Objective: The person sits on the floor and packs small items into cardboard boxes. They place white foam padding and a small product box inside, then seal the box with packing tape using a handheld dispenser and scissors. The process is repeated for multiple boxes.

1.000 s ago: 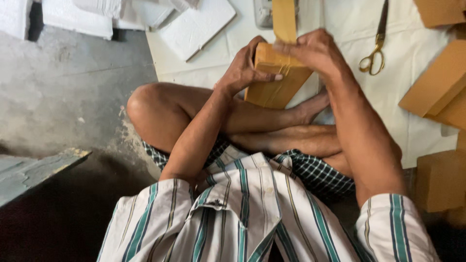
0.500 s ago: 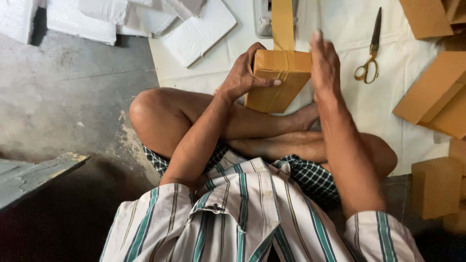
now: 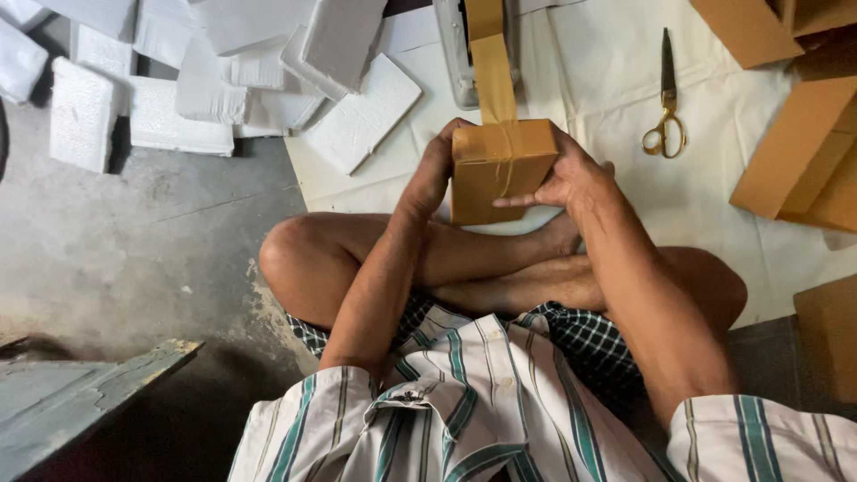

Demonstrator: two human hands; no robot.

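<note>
I sit cross-legged on the floor with a small brown cardboard box [image 3: 496, 170] held upright above my crossed feet. My left hand [image 3: 432, 175] grips its left side. My right hand [image 3: 566, 174] clasps its right side, fingers pressed flat on the front face. A strip of brown packing tape [image 3: 488, 59] runs from the top of the box back to a grey tape dispenser [image 3: 452, 54] lying on the white sheet.
Gold-handled scissors [image 3: 665, 105] lie on the white sheet [image 3: 714, 187] to the right. Brown cardboard boxes [image 3: 803, 152] stand at the far right. Several white foam slabs [image 3: 223, 80] are piled at the upper left. Bare concrete floor [image 3: 134, 241] lies to my left.
My right hand slid from the top of the box down to its right side and front face. The box now stands more upright, and the view has shifted slightly.
</note>
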